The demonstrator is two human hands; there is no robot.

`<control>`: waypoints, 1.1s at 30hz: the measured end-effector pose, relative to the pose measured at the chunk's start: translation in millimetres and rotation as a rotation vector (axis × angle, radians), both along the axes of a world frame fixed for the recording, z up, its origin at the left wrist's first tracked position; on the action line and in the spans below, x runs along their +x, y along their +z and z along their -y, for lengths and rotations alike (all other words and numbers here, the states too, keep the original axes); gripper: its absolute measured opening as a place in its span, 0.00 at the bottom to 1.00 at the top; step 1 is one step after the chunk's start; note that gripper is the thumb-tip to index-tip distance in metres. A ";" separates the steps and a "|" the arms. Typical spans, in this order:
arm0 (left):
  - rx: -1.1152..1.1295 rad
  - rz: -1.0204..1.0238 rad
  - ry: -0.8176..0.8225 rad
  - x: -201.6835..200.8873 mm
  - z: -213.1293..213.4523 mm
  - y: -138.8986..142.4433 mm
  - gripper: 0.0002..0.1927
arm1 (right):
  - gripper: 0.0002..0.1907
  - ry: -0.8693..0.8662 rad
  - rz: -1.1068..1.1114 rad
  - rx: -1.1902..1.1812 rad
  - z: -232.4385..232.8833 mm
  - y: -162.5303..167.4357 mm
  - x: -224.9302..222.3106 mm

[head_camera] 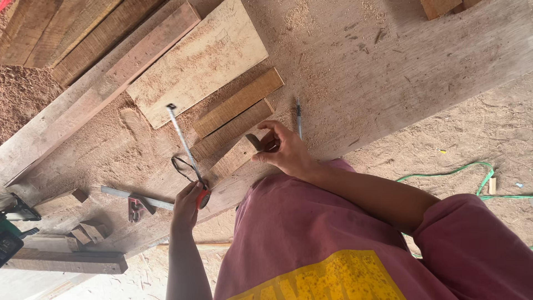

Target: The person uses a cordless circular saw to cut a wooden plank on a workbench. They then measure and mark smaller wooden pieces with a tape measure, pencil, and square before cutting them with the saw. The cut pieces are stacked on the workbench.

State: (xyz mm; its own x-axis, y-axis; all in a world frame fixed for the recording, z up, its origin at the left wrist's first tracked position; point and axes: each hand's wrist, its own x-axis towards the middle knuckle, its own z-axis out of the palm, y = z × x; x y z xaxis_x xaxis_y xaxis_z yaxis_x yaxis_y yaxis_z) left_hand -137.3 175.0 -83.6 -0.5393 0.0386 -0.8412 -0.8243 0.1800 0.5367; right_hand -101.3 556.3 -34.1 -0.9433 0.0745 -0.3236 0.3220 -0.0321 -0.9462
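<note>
Outdoors, at the near edge of a sawdust-strewn workbench [388, 66], one hand [187, 206] was closed around a red tape measure [203, 198], its blade [183, 141] run out across stacked wood strips [233, 119]. Keeping the blade flat and straight would serve best. The other hand [283, 149] pinched a small wood block [240, 154]; a pencil [298, 118] lay beside it.

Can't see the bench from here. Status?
Left hand grips tape measure, blade out. Right hand holds small wood block. Pencil beside it.
</note>
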 end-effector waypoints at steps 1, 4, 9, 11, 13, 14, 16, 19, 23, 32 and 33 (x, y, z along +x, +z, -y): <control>0.025 0.013 0.008 0.0 -0.8 -0.2 0.20 | 0.39 0.039 -0.012 0.014 -0.3 0.3 -0.9; 0.075 0.053 0.016 0.8 -4.3 -0.1 0.21 | 0.39 0.076 -0.069 0.044 -0.8 0.9 -2.7; 0.154 0.054 0.041 1.6 -8.5 4.0 0.21 | 0.36 0.058 0.013 0.102 0.1 0.8 -2.5; 0.138 0.066 0.052 1.2 -8.5 5.6 0.21 | 0.36 0.043 0.063 0.094 1.7 -1.5 -2.2; 0.124 0.067 0.058 0.8 -7.3 6.1 0.21 | 0.35 0.042 0.075 0.204 2.7 -6.1 -1.7; 0.121 0.062 0.058 0.8 -6.5 5.7 0.21 | 0.34 0.042 0.081 0.258 2.8 -9.3 -1.3; 0.113 0.058 0.054 0.6 -4.6 4.2 0.22 | 0.33 0.095 -0.120 0.425 2.2 -16.9 -0.8; 0.097 0.058 0.039 0.3 -2.9 3.0 0.21 | 0.33 0.158 -0.313 0.583 -1.1 -28.3 0.8; 0.070 0.046 0.005 -0.2 -1.7 6.8 0.20 | 0.30 0.242 -0.121 0.545 -6.5 -37.5 -0.1; -0.334 -0.229 0.343 -38.6 -4.4 20.9 0.15 | 0.20 -0.250 0.067 -0.187 -33.1 -22.2 -20.2; -0.458 -0.255 0.321 -44.1 -5.7 20.8 0.15 | 0.22 -0.261 0.020 -0.116 -33.5 -17.9 -22.8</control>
State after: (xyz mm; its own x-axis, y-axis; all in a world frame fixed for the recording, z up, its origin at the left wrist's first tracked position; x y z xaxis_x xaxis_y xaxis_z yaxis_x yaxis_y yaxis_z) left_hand -181.4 180.7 -62.7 -0.6504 -0.4940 -0.5770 -0.7315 0.2026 0.6511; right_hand -124.1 589.8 -52.1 -0.8903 0.2752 -0.3628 0.3076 -0.2241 -0.9248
